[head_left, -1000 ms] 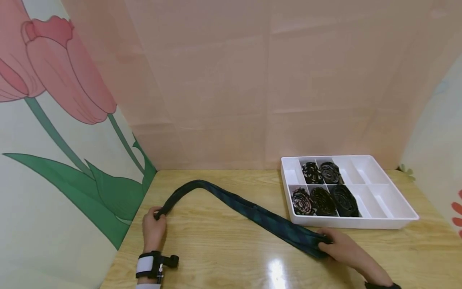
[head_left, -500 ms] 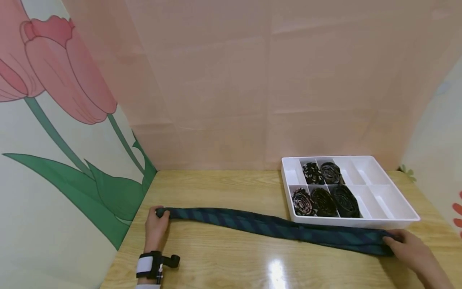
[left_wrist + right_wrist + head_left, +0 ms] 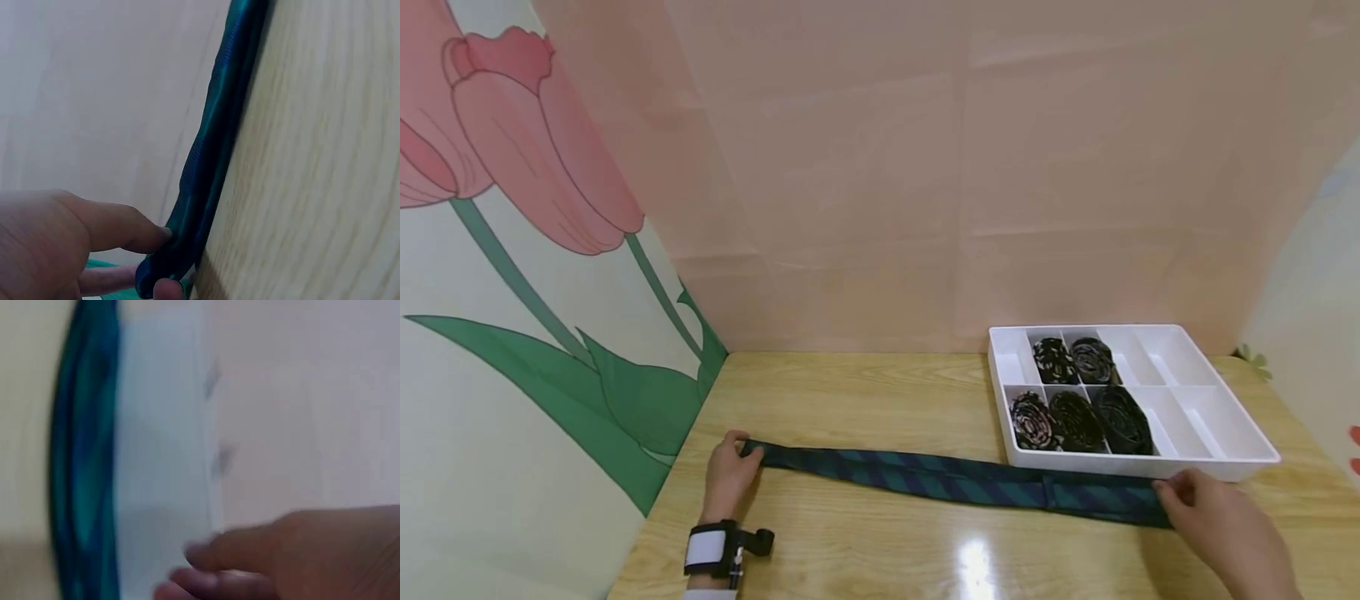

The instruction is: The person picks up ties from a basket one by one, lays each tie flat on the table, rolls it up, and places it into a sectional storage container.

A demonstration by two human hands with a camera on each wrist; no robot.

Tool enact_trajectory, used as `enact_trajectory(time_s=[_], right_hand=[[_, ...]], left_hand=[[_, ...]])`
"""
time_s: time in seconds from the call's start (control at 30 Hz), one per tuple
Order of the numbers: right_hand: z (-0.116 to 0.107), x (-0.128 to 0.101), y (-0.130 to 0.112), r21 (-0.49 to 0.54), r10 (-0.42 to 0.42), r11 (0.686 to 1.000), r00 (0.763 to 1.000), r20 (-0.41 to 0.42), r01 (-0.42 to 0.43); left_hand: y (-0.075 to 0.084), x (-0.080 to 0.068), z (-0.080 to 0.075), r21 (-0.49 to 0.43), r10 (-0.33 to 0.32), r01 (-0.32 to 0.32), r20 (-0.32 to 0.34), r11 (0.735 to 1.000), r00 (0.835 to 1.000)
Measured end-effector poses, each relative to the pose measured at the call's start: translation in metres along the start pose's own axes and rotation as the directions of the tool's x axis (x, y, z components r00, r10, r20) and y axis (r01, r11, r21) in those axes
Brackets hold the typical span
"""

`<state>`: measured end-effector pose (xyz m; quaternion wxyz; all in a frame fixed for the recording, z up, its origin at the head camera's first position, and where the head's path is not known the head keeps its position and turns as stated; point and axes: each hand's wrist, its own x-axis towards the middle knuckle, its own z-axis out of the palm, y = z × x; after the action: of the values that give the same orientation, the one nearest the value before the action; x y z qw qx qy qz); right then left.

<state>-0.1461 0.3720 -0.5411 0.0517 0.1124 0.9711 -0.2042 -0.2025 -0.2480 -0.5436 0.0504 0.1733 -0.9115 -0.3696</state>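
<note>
A dark green and blue striped tie (image 3: 955,479) lies flat and stretched out across the wooden table (image 3: 880,400). My left hand (image 3: 747,452) pinches its narrow end at the left; the left wrist view shows the thumb and a fingertip of my left hand (image 3: 159,262) closed on the tie (image 3: 206,169). My right hand (image 3: 1172,492) is over the wide end, just in front of the white tray (image 3: 1225,462). The right wrist view is blurred. There my right hand (image 3: 178,572) has loosely curled fingers with nothing between them, and the tie (image 3: 87,456) lies apart at the left.
The divided tray at the back right holds several rolled dark ties (image 3: 1078,417) in its left compartments; its right compartments (image 3: 1180,412) are bare. A tulip-painted panel (image 3: 550,333) walls the left side and a pink panel (image 3: 962,208) the back.
The tie went from an arched loop to lying straight as my right hand pulled it to the right. Since then my right hand has slid back left, and my left hand has shifted slightly right.
</note>
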Motion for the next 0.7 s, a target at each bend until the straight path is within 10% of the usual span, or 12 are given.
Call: enact_trajectory(time_s=[0.43,0.7], right_hand=[[0.061,-0.018,-0.188,0.138,-0.488,0.869,0.868,0.094,0.474],[0.114,-0.002,-0.238,0.121,-0.641,0.767,0.760,0.108,0.630]], left_hand=[[0.000,0.002,0.003,0.018,0.029,-0.027,-0.101,0.999,0.994],[0.011,-0.005,0.015,0.150,0.109,-0.089,-0.134,0.985,0.985]])
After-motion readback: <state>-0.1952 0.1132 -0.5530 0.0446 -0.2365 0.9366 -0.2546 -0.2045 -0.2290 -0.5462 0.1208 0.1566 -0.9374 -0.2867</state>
